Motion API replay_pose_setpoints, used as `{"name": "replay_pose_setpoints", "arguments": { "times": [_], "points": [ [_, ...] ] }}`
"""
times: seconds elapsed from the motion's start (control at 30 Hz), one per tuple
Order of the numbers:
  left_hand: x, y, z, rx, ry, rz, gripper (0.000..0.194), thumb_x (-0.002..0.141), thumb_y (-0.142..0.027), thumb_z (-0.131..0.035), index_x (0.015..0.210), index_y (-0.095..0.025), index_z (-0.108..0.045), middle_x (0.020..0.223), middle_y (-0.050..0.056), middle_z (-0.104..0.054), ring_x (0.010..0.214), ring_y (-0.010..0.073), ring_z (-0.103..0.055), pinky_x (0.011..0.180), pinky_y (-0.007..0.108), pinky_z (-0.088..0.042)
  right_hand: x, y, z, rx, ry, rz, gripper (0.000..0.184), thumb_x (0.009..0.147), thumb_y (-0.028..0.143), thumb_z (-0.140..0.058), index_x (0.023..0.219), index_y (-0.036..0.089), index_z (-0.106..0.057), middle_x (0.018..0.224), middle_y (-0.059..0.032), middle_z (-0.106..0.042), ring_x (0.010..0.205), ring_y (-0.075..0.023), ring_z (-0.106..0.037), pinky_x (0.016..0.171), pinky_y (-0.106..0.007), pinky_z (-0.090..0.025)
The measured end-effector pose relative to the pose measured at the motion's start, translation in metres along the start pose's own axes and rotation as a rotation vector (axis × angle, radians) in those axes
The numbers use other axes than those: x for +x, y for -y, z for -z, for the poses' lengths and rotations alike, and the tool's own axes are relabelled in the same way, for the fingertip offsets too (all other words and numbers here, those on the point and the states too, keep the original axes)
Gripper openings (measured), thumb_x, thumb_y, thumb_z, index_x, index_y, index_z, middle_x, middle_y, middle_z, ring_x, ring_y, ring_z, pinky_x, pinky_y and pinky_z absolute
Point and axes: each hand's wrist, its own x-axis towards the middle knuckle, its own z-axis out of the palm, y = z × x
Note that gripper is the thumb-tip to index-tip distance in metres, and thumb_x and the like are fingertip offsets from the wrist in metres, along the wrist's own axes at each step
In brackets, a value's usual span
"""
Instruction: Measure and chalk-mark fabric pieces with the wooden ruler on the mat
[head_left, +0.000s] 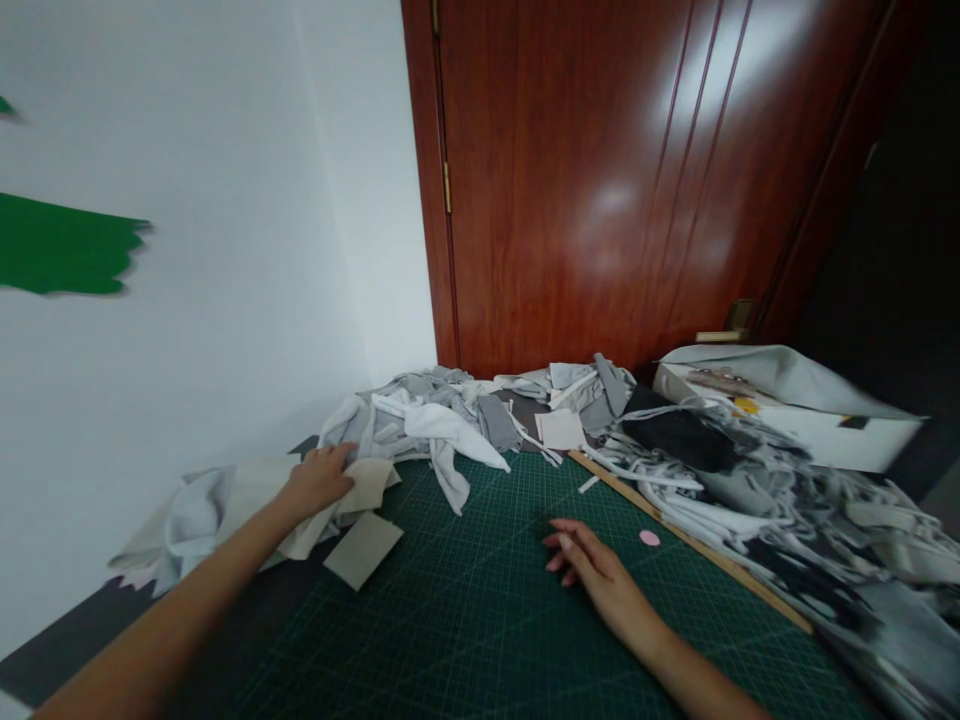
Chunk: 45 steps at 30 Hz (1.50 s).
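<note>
On the left, my left hand point(319, 478) rests on a heap of cloth scraps, its fingers apart over a cream fabric piece point(367, 484). The undersides of those fingers are partly hidden. Just below it lies a square beige piece point(364, 550). My right hand point(589, 565) hovers over or lies lightly on the green cutting mat point(480, 580), fingers loosely bent and apart, holding nothing. A white cloth strip point(454, 430) hangs from the grey and white scraps onto the mat's far edge.
A wooden ruler point(697, 545) runs diagonally along the mat's right side, beside a pink round piece point(649, 538). Tangled grey and white scraps point(810, 510) pile up at the right, before a white box point(847, 440). A wall and a brown door point(570, 200) stand behind.
</note>
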Motion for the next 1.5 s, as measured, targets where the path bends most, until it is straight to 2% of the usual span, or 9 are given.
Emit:
{"name": "replay_pose_setpoints", "arguments": {
  "times": [0.13, 0.3, 0.53, 0.73, 0.93, 1.07, 1.17, 1.27, 1.5],
  "points": [
    [0.031, -0.018, -0.01, -0.007, -0.095, 0.004, 0.058, 0.082, -0.034, -0.048, 0.136, -0.016, -0.043, 0.126, 0.017, -0.053, 0.119, 0.0344, -0.049, 0.094, 0.046, -0.04, 0.001, -0.001, -0.001, 0.001, -0.009, -0.008, 0.052, 0.088, 0.061, -0.044, 0.116, 0.018, -0.053, 0.1, -0.0103, -0.063, 0.079, -0.0194, -0.062, 0.063, -0.032, -0.051],
    [0.063, -0.073, -0.045, -0.062, -0.119, -0.03, 0.069, 0.088, -0.047, -0.045, 0.146, -0.015, -0.028, 0.135, 0.021, -0.043, 0.115, 0.0344, -0.052, 0.093, 0.043, -0.041, 0.002, -0.003, -0.002, -0.012, -0.003, 0.004, 0.053, 0.089, 0.061, -0.042, 0.116, 0.018, -0.053, 0.098, -0.0097, -0.062, 0.079, -0.0189, -0.062, 0.063, -0.031, -0.051],
    [0.063, -0.121, -0.077, -0.019, -0.045, -0.238, 0.04, 0.081, -0.032, -0.057, 0.121, -0.026, -0.06, 0.134, 0.013, -0.047, 0.117, 0.039, -0.045, 0.087, 0.048, -0.042, 0.002, 0.002, -0.003, -0.003, -0.003, 0.007, 0.052, 0.089, 0.062, -0.043, 0.115, 0.019, -0.055, 0.097, -0.0086, -0.063, 0.078, -0.0182, -0.062, 0.062, -0.03, -0.05],
    [0.061, -0.069, -0.04, 0.079, -0.032, -0.308, 0.033, 0.071, -0.002, -0.048, 0.093, -0.019, -0.067, 0.105, 0.01, -0.06, 0.098, 0.0254, -0.054, 0.087, 0.037, -0.041, 0.001, 0.001, -0.002, -0.014, 0.011, 0.014, 0.05, 0.09, 0.06, -0.042, 0.112, 0.018, -0.057, 0.095, -0.0088, -0.064, 0.079, -0.0184, -0.062, 0.064, -0.03, -0.051],
    [0.057, 0.005, 0.007, 0.172, -0.071, -0.188, 0.032, 0.069, -0.006, -0.046, 0.089, -0.018, -0.068, 0.107, 0.012, -0.061, 0.103, 0.0325, -0.053, 0.088, 0.043, -0.039, 0.004, -0.007, -0.002, -0.007, 0.018, 0.031, 0.051, 0.09, 0.06, -0.041, 0.113, 0.019, -0.058, 0.094, -0.0082, -0.064, 0.078, -0.0182, -0.061, 0.062, -0.029, -0.05],
    [0.056, 0.015, 0.008, 0.162, 0.032, -0.102, 0.021, 0.066, -0.012, -0.05, 0.073, -0.02, -0.068, 0.081, 0.009, -0.067, 0.09, 0.0304, -0.06, 0.08, 0.041, -0.044, 0.004, -0.006, -0.002, -0.013, 0.028, 0.03, 0.051, 0.091, 0.061, -0.04, 0.113, 0.018, -0.058, 0.094, -0.0082, -0.064, 0.077, -0.0179, -0.061, 0.062, -0.029, -0.05],
    [0.06, -0.002, 0.007, 0.158, 0.013, -0.048, 0.019, 0.071, -0.016, -0.048, 0.068, -0.016, -0.066, 0.077, 0.014, -0.068, 0.09, 0.0358, -0.06, 0.085, 0.054, -0.04, 0.004, -0.006, -0.002, -0.016, 0.03, 0.034, 0.05, 0.091, 0.06, -0.04, 0.113, 0.018, -0.058, 0.094, -0.0081, -0.064, 0.078, -0.0177, -0.061, 0.062, -0.029, -0.05],
    [0.066, -0.035, 0.006, 0.127, -0.113, -0.084, 0.029, 0.078, -0.016, -0.041, 0.091, -0.012, -0.066, 0.108, 0.021, -0.064, 0.116, 0.0406, -0.047, 0.098, 0.063, -0.023, 0.004, -0.006, -0.003, -0.021, 0.027, 0.035, 0.048, 0.092, 0.058, -0.039, 0.112, 0.018, -0.058, 0.094, -0.0082, -0.064, 0.077, -0.0177, -0.061, 0.062, -0.029, -0.05],
    [0.099, -0.128, -0.036, -0.092, -0.089, -0.299, 0.05, 0.078, -0.008, -0.042, 0.127, -0.011, -0.05, 0.129, 0.014, -0.056, 0.122, 0.0242, -0.05, 0.103, 0.035, -0.033, 0.006, -0.01, -0.006, -0.005, 0.021, -0.002, 0.056, 0.089, 0.066, -0.038, 0.11, 0.018, -0.058, 0.091, -0.0083, -0.063, 0.076, -0.0177, -0.062, 0.061, -0.029, -0.05]
  ]
}}
